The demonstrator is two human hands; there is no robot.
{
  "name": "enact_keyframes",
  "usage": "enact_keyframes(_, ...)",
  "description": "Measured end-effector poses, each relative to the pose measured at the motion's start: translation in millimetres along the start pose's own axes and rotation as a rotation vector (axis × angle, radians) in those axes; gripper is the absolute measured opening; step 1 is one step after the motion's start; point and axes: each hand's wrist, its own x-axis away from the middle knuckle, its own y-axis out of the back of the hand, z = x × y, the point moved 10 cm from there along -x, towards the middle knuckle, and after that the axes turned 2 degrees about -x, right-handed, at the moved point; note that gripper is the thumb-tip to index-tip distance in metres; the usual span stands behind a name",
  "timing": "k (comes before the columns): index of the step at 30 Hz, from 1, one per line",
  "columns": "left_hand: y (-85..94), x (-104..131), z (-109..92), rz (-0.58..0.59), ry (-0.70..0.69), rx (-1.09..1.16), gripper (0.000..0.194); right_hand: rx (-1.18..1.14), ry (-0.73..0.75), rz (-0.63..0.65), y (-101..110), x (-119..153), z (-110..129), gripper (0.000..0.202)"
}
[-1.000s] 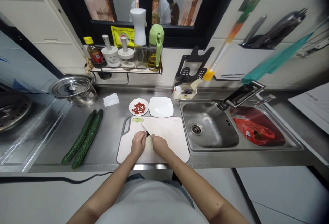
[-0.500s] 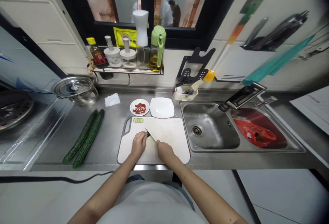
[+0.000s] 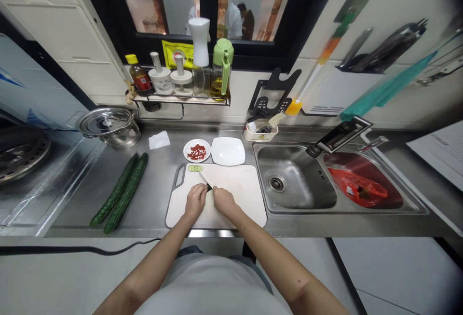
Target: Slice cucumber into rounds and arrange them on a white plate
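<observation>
My right hand (image 3: pixel 224 201) is closed on a small knife; its pale blade (image 3: pixel 203 178) points up and left over the white cutting board (image 3: pixel 249 197). My left hand (image 3: pixel 196 200) is closed, its fingertips at a short dark piece (image 3: pixel 209 187) beside the blade. Fingers hide most of this piece, so what it is stays unclear. Several thin cucumber slices (image 3: pixel 195 168) overlap at the board's upper left. Behind the board stand a small plate of chopped red pieces (image 3: pixel 197 151) and a white square plate (image 3: pixel 227 151).
Two long cucumbers (image 3: pixel 125 192) lie left of the board, near a lidded steel pot (image 3: pixel 110 127) and a white cloth (image 3: pixel 159 140). To the right is a sink (image 3: pixel 296 180) with a red bag (image 3: pixel 358 188). A shelf (image 3: pixel 181 99) holds bottles and jars.
My right hand and the knife have moved left and slightly up, closer to my left hand. The blade tip now reaches nearer the slices. My left hand has hardly moved.
</observation>
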Motion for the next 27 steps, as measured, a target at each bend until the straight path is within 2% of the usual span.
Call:
enact_keyframes(8,1.1,-0.2,1.7,-0.015,0.007,0.010,0.017,0.008,-0.018,0.003,-2.6,0.6,-1.2,0.033)
enact_keyframes(27,1.7,-0.2,2.3,-0.026,0.021,0.021,0.019,0.044,-0.058,0.070,-9.0,42.2,-18.2,0.030)
